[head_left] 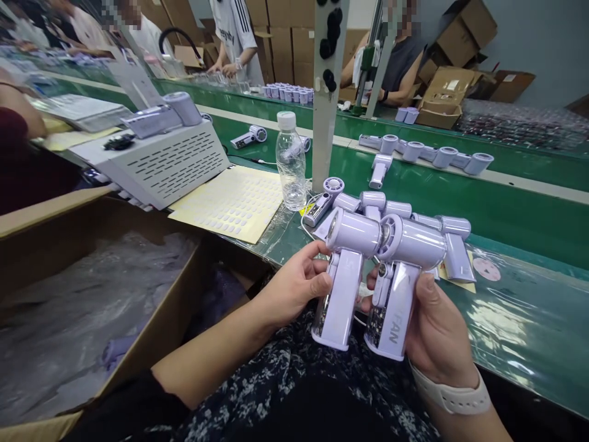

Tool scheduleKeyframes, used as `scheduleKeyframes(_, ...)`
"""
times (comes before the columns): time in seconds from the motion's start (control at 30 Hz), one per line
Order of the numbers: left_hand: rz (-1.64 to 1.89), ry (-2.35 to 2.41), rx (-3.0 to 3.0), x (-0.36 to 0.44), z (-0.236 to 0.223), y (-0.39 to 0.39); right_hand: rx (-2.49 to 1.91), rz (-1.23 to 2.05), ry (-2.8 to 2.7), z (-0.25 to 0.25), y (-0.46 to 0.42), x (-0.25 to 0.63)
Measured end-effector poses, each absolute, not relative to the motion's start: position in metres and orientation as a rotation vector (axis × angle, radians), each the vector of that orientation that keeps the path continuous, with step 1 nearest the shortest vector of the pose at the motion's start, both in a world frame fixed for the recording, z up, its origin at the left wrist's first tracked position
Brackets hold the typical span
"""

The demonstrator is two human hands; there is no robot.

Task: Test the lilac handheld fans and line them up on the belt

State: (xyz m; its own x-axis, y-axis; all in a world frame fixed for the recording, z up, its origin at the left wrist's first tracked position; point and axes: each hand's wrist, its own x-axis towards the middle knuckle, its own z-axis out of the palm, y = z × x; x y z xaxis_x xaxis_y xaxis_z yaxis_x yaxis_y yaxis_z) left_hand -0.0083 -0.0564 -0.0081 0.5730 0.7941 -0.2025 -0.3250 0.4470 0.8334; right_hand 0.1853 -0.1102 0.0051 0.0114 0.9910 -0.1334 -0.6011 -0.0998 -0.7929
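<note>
Two lavender handheld fans are held up side by side in front of my lap, their round heads touching. My left hand (307, 276) is closed around the handle of the left handheld fan (344, 285). The right handheld fan (399, 288), with "FAN" lettered on its handle, is gripped by my right hand (439, 319). Dark speckled inner parts show through the clear side of each handle. Just behind them, several more lavender fans (455, 245) lie in a group on the green bench (515, 319).
A clear plastic bottle (291, 166) stands beside a metal post (326, 110). Left of it are a yellow sticker sheet (239, 205) and a slotted white box (170, 159). An open carton (179, 307) with plastic bags sits at lower left. Fans line the conveyor (529, 190); people work beyond.
</note>
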Motion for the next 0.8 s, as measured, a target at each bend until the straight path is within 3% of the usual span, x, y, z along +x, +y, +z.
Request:
scheduleKeyframes(0.13, 0.762, 0.589, 0.878, -0.008, -0.009, -0.054, -0.914, 1.403, -0.646, -0.004, -0.110, 0.185)
scheduleKeyframes(0.27, 0.819, 0.682, 1.200, -0.015, -0.007, -0.048, -1.122, 1.097, -0.947, -0.007, -0.117, 0.192)
scheduleKeyframes(0.5, 1.465, 0.469, 2.221, -0.021, -0.010, -0.043, -0.880, 0.560, -1.769, 0.008, -0.119, 0.208)
scheduleKeyframes(0.67, 1.396, 0.734, 1.966, -0.016, -0.007, -0.056, -0.887, 0.652, -1.735, 0.002, -0.120, 0.208)
scheduleKeyframes(0.8, 1.302, 0.498, 2.010, -0.016, -0.014, -0.045, -0.872, 0.818, -1.697, -0.010, -0.118, 0.210)
